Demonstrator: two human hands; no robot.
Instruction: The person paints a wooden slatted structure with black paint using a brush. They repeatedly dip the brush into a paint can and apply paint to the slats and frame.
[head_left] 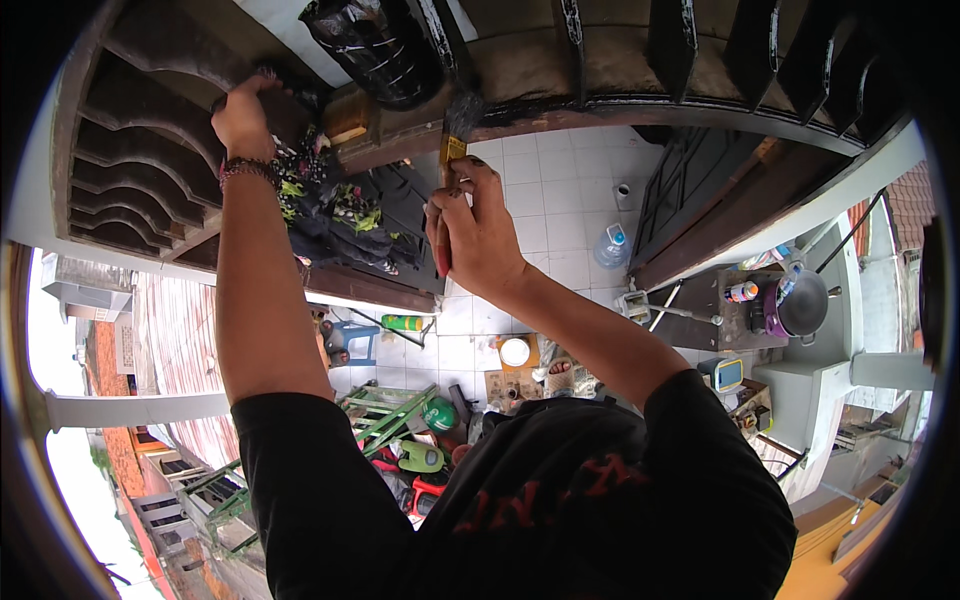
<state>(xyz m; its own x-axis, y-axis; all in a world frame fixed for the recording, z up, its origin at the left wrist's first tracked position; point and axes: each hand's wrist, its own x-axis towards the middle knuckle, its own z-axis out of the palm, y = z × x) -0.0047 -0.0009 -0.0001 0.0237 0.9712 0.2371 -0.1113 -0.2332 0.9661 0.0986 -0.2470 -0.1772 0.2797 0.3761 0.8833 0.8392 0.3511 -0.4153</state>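
The right hand (482, 232) has its grip clamped around a flat paintbrush (454, 150), bristles at the brown wooden beam (400, 130) beside a black cylindrical container (372, 50). The left hand (243, 118) is by dark wooden slats (150, 115); I cannot tell its grip.

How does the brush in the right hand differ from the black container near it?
The brush is slim, while the container is wide and rounded. The brush has a yellow band and a reddish handle end; the container is mostly glossy black with pale streaks. The brush is gripped by the right hand, which does not touch the container. Both show dark colouring, the brush at its bristles.
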